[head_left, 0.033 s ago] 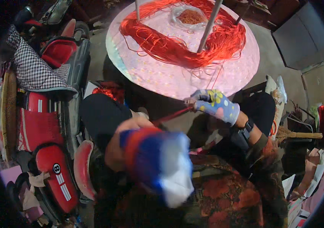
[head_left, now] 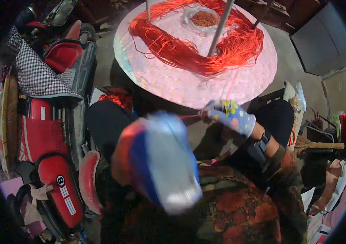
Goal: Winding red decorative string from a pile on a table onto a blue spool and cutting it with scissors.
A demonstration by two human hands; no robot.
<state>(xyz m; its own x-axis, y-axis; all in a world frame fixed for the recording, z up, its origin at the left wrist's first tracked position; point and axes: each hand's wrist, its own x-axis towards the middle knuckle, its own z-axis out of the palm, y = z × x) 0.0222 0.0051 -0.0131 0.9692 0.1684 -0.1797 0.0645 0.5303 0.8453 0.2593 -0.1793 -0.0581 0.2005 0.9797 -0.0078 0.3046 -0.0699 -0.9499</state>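
"Grip, left side?"
"Left hand (head_left: 119, 166) grasps a motion-blurred blue-and-white bundle (head_left: 169, 162), near, left of centre."
"Right side?"
"Gloved right hand (head_left: 230, 116) pinches red cord (head_left: 190, 116); the red skein (head_left: 173, 46) lies far, on the round pink table (head_left: 161, 84)."

Ahead of you, a round table (head_left: 152, 79) is carrying a wide ring of red cord (head_left: 169, 46).
Its pink, dotted cover is lying bare along your side and turning pale green at the left rim; on it the cord is bunching thickly at the near side, with a few loops straying outward, while metal rods (head_left: 221, 28) are rising along the ring. Within the ring you are seeing a clear plastic bag (head_left: 209, 27) holding small reddish-brown pieces (head_left: 203, 18), and a blurred thin strand (head_left: 229, 83) is crossing the cover toward you.
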